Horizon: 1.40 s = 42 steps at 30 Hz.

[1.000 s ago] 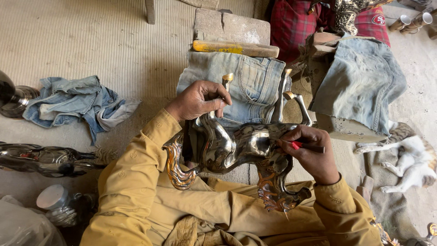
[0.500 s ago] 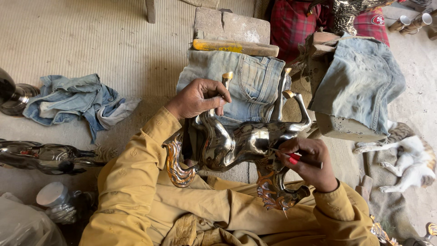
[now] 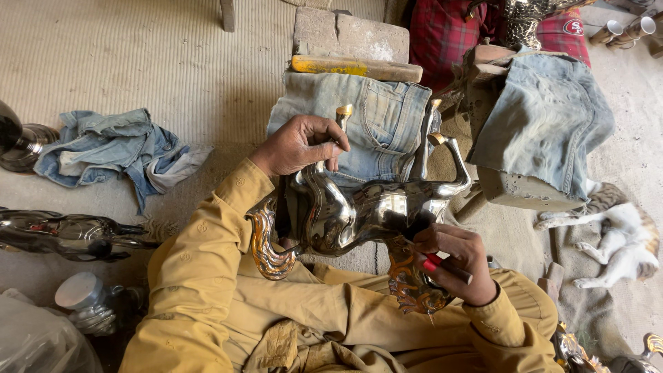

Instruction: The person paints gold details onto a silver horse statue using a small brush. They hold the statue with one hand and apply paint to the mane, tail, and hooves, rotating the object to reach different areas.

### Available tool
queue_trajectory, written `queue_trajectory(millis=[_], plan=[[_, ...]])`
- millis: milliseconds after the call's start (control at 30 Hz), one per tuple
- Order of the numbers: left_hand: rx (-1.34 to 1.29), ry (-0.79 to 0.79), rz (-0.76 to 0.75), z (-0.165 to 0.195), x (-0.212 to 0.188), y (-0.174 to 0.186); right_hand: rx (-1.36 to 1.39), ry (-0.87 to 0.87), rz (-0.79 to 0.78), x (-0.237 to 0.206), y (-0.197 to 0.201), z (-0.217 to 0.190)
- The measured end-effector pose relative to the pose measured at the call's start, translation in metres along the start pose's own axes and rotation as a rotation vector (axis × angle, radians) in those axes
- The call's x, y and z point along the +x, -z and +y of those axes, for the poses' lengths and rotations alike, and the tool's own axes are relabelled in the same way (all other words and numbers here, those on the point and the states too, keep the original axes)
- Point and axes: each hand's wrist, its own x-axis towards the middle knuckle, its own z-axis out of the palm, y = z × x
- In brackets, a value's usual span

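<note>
A shiny silver metal horse figure lies upside down across my lap, its legs pointing away from me, its tail and mane tinted gold. My left hand grips one hind leg near the gold hoof. My right hand holds a thin tool with a red band against the horse's neck. Folded denim lies under the figure.
A wooden block and a yellow-stained stick lie beyond the denim. Crumpled jeans and another metal figure sit at left. A cat lies at right beside a denim-covered block. A person in red plaid sits opposite.
My right hand with the tool has slid down from the horse's chest to its neck near the mane. The left hand keeps its grip on the leg.
</note>
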Motion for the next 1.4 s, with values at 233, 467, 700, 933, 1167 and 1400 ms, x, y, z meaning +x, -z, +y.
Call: queue_trajectory(millis=[233, 467, 700, 933, 1167, 1400], plan=[[0.006, -0.006, -0.008, 0.001, 0.001, 0.0, -0.07, 0.063, -0.087, 0.0, 0.004, 0.002], [0.022, -0.013, 0.005, 0.002, 0.0, -0.002, 0.041, -0.119, 0.48, -0.008, -0.006, 0.003], [-0.004, -0.02, -0.01, -0.001, 0.0, -0.002, -0.155, -0.109, 0.438, 0.005, -0.01, -0.011], [0.019, -0.035, 0.006, -0.001, 0.0, -0.003, 0.057, -0.255, 0.463, 0.036, 0.003, 0.013], [0.019, -0.029, 0.008, -0.003, 0.001, -0.003, 0.159, -0.316, 0.438, 0.037, 0.011, 0.023], [0.064, -0.031, 0.021, -0.001, 0.0, -0.004, 0.22, -0.301, 0.431, 0.035, 0.013, 0.028]])
